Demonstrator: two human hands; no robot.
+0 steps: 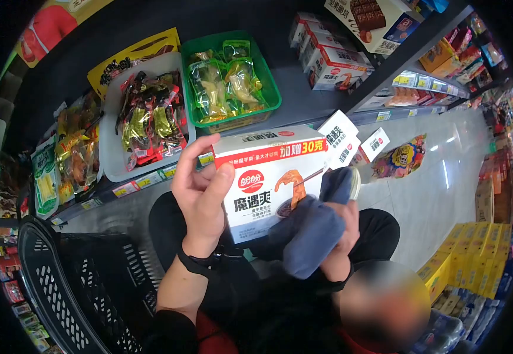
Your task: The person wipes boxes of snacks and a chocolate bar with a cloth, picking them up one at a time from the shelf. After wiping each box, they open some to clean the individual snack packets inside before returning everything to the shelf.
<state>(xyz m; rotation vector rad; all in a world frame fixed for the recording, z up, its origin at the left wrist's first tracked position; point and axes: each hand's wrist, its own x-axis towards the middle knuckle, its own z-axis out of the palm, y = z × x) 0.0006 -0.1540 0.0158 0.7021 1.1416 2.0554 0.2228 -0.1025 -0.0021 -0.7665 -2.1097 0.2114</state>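
Box (268,183), white with a red banner, upright between both hands. Left hand (200,197): fingers wrapped behind the box's upper left corner, thumb laid on its front, closed in a firm hold. Right hand (344,227): fingers closed on a grey-blue cloth (306,236), which lies against the box's lower right front. Black basket (62,283): below and left of the left fingers. Green tray (271,88) of snack packets: on the shelf above the left fingertips. White tray (112,160): just left of it.
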